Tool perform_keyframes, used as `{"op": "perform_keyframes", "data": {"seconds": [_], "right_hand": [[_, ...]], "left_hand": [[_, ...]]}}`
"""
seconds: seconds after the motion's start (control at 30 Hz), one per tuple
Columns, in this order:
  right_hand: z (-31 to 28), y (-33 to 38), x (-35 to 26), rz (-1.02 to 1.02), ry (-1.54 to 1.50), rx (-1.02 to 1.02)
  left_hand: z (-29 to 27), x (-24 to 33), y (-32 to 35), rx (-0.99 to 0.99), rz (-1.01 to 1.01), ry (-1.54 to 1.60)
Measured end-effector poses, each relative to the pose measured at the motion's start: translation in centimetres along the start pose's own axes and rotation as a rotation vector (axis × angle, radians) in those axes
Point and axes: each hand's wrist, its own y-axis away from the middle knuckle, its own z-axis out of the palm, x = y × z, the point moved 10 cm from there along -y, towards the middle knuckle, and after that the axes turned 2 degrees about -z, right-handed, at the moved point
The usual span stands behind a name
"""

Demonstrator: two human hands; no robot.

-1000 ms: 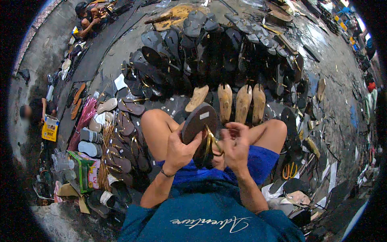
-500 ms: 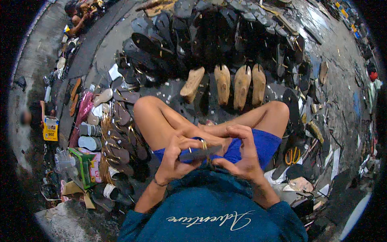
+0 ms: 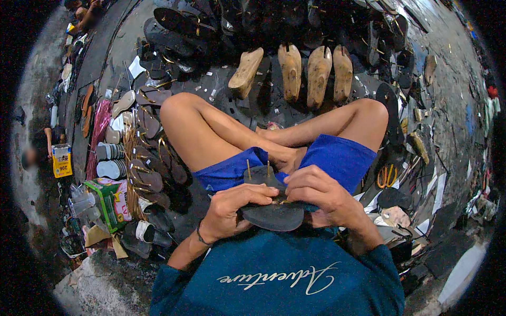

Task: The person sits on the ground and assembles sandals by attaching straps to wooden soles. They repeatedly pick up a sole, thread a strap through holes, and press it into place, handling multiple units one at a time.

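In front of my belly I hold a dark sandal sole [image 3: 273, 217], its rounded end toward me. Thin gold straps cross it, and two gold strap ends stand up near its far end. My left hand [image 3: 234, 208] is closed on the sole's left side, with the fingers over the top and the thumb beneath. On the other side, my right hand [image 3: 322, 196] has its fingertips pinched at the gold strap on the sole's right edge. The right thumb is mostly hidden.
Several wooden shoe lasts [image 3: 319, 76] stand beyond my crossed legs, with dark sandals [image 3: 174, 21] behind. At left lie gold-strapped sandals [image 3: 145, 176], a green-pink package [image 3: 108, 205] and a yellow box [image 3: 62, 160]. Yellow-handled scissors [image 3: 387, 176] lie by my right knee. Another person [image 3: 84, 16] sits far left.
The sandal has turned from nearly edge-on to showing its broad face. My right hand, apart from the sole before, has come in to its strap. The view has tilted down.
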Motion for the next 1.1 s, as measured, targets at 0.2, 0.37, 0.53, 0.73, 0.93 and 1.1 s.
{"op": "perform_keyframes", "data": {"seconds": [0.2,0.37,0.53,0.73,0.93,1.1], "right_hand": [[-1.3,-2.4,1.1,-0.162,0.073,0.023],[-14.9,-1.1,20.3,0.497,0.535,1.034],[-11.9,1.3,32.5,0.915,0.318,0.856],[-7.0,4.0,16.1,0.495,-0.819,0.848],[0.6,4.7,4.5,0.632,-0.811,0.537],[2.4,0.1,1.2,0.398,0.298,0.401]], "left_hand": [[-1.4,-1.0,0.1,0.15,-0.106,-0.018],[-6.3,-4.4,-1.4,0.57,-0.448,0.215],[2.7,-13.5,-0.2,0.206,-0.446,1.047],[-0.6,-13.7,-3.2,0.35,-0.427,0.964],[-5.1,-17.1,-4.1,0.535,-0.437,0.882],[1.2,-14.1,-1.2,0.482,-0.428,1.305]]}}
